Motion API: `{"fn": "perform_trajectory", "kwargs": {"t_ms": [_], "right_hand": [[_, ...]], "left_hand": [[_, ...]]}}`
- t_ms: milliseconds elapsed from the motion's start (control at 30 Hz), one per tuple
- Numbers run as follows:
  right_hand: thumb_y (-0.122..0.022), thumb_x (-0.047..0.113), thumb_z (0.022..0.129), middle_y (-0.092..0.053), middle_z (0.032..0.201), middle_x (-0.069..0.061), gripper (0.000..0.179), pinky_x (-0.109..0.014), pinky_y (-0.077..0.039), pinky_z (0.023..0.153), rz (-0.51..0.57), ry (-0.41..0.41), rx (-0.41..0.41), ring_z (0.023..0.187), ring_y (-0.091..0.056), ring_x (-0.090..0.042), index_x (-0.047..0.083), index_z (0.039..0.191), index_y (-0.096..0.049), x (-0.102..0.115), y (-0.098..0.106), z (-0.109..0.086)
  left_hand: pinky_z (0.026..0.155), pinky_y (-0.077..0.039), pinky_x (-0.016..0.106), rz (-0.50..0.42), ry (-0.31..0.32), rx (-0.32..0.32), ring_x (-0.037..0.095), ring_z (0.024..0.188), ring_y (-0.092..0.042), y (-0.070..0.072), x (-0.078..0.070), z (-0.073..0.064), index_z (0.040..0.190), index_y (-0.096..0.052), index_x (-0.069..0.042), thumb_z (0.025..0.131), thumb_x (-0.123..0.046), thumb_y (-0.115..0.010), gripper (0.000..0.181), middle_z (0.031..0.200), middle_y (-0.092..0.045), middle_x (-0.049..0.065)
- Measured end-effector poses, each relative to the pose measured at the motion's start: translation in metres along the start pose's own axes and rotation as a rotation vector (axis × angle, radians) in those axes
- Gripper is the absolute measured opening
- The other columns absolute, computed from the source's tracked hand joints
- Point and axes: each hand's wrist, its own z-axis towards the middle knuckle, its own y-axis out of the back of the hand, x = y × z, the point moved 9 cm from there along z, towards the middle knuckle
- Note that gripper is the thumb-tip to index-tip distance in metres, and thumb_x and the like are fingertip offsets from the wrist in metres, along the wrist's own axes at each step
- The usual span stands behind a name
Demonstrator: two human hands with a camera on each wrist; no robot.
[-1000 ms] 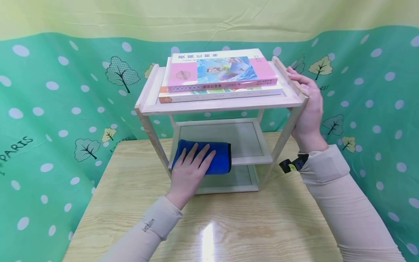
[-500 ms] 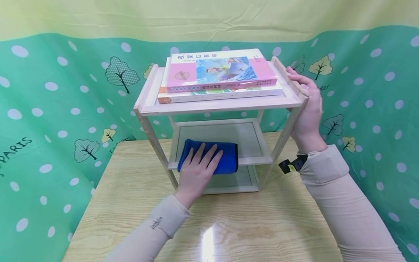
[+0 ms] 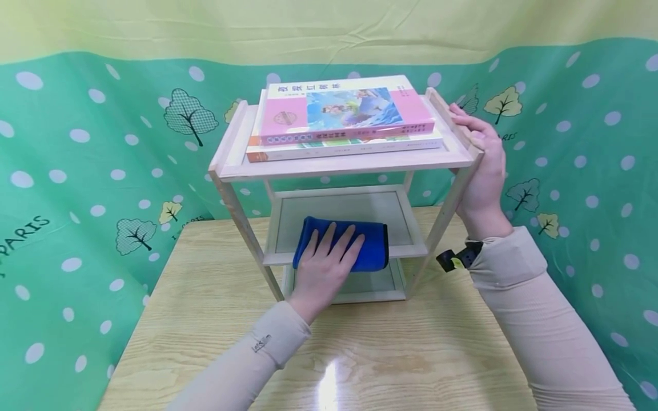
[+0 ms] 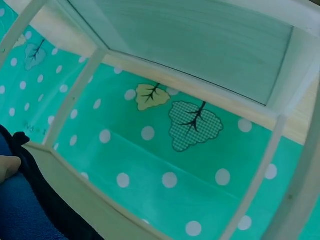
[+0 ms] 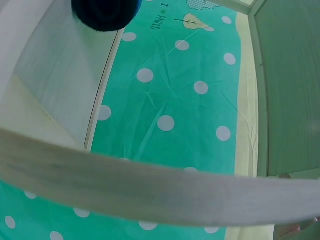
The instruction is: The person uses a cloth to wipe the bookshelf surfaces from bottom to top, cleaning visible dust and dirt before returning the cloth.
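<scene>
A pale wooden shelf rack (image 3: 344,166) with three levels stands on the table. My left hand (image 3: 323,274) lies with its fingers spread along a folded blue cloth (image 3: 372,245) with a black edge, pressing it on the middle shelf at the front. The thumb is hidden in the head view. In the left wrist view, the blue cloth (image 4: 25,210) shows at the lower left under a fingertip. My right hand (image 3: 483,165) grips the rack's upper right side rail. The dark end of the cloth (image 5: 107,12) appears at the top of the right wrist view.
Two stacked books, a pink-and-white book (image 3: 344,108) over a white-spined book (image 3: 344,149), lie on the top shelf. Light wood tabletop (image 3: 216,319) surrounds the rack. A green dotted curtain (image 3: 103,171) hangs behind and at both sides. A black strap device (image 3: 457,260) sits at my right wrist.
My left hand has slid the blue cloth to the right along the middle shelf, from its left end towards the middle. The right hand stays on the side rail.
</scene>
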Motion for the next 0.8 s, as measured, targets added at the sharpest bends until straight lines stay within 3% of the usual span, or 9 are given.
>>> {"fn": "perform_trajectory", "kwargs": {"t_ms": [267,500,800], "right_hand": [[-0.030,0.017,0.099,-0.051,0.147,-0.007,0.039,-0.028,-0.049,0.099,-0.007,0.000,-0.004,0.138,-0.047,-0.023,0.006,0.111,-0.065,0.001,0.000,0.000],[-0.030,0.018,0.099,-0.051,0.148,-0.006,0.039,-0.024,-0.053,0.089,-0.013,-0.014,-0.009,0.136,-0.048,-0.026,0.007,0.113,-0.064,0.001,0.001,0.000],[-0.031,0.017,0.099,-0.052,0.147,-0.006,0.039,-0.027,-0.050,0.097,-0.024,0.002,0.003,0.138,-0.046,-0.022,0.007,0.112,-0.066,0.001,0.000,0.000]], "left_hand": [[0.102,-0.050,0.050,0.021,-0.024,0.026,0.029,0.126,-0.060,-0.003,-0.011,0.009,0.135,-0.059,-0.024,0.101,-0.015,-0.050,0.037,0.137,-0.063,-0.001],[0.104,-0.049,0.050,0.020,-0.041,0.060,0.029,0.128,-0.059,-0.008,-0.022,0.016,0.137,-0.057,-0.024,0.100,-0.019,-0.054,0.038,0.139,-0.061,-0.001],[0.103,-0.049,0.050,0.031,-0.044,0.056,0.029,0.128,-0.058,-0.013,-0.036,0.025,0.137,-0.056,-0.025,0.098,-0.025,-0.060,0.040,0.140,-0.060,-0.002]]}}
